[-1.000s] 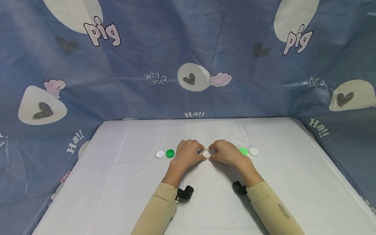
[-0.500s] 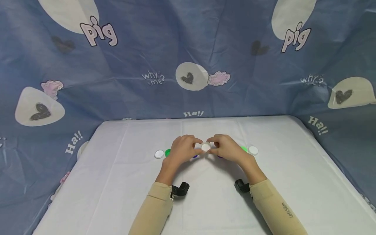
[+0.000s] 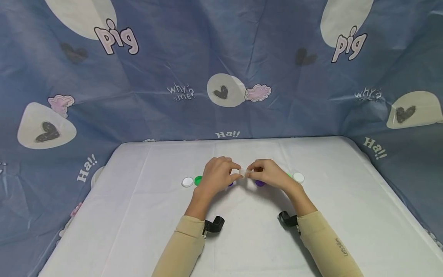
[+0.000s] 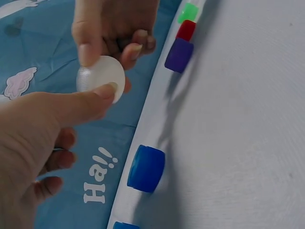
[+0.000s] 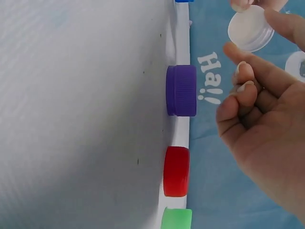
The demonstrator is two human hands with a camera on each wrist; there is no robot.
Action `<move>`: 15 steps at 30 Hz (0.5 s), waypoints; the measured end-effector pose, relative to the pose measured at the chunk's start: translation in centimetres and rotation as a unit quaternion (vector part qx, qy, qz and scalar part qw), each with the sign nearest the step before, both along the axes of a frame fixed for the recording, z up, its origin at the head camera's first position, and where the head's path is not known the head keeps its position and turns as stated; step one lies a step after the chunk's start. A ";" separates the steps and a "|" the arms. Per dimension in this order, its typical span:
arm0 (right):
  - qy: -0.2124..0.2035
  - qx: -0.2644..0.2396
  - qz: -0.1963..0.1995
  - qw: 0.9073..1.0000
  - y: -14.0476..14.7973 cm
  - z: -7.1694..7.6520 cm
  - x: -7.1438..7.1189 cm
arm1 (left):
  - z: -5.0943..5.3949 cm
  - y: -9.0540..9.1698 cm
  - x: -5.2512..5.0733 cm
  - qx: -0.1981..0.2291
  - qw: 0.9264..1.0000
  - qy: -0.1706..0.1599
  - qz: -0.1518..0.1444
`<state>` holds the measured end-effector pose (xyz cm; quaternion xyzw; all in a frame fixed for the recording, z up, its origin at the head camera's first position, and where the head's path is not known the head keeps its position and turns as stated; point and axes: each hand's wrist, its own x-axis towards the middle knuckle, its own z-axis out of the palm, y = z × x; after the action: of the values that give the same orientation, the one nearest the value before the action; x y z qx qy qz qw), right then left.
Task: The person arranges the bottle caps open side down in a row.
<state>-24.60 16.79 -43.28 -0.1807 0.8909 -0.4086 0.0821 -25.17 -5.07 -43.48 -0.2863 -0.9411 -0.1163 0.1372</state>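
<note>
A white bottle cap is held above the table between both hands, its flat face tilted. My left hand pinches one side of it; in the left wrist view the thumb lies across the face of the cap. My right hand pinches the opposite edge between thumb and index finger, its other fingers curled in the right wrist view. Below the right hand sits a purple cap, with a red cap beside it. A blue cap stands under the left hand.
The row of caps runs across the white-covered table. At its left end are a white cap and a green cap; on the right, a light green cap and another white cap. A blue patterned cloth hangs behind.
Both hands have raised the white bottle cap from near the table and moved it slightly back. It has since turned from facing the head camera to nearly edge-on.
</note>
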 end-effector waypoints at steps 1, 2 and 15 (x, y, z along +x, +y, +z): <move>-0.005 -0.001 0.000 1.000 0.1 0.1 0.0 | 0.0 0.0 0.0 -0.002 1.000 0.013 -0.001; -0.010 -0.002 -0.001 1.000 0.2 0.1 0.0 | 0.0 0.1 0.0 -0.003 1.000 0.026 -0.003; 0.004 0.008 -0.009 1.000 0.2 0.2 -0.1 | -0.3 -0.1 0.1 0.008 0.997 0.078 -0.006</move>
<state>-24.74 16.96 -43.06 -0.1737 0.8962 -0.4011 0.0763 -25.05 -5.14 -43.76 -0.2989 -0.9250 -0.1017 0.2114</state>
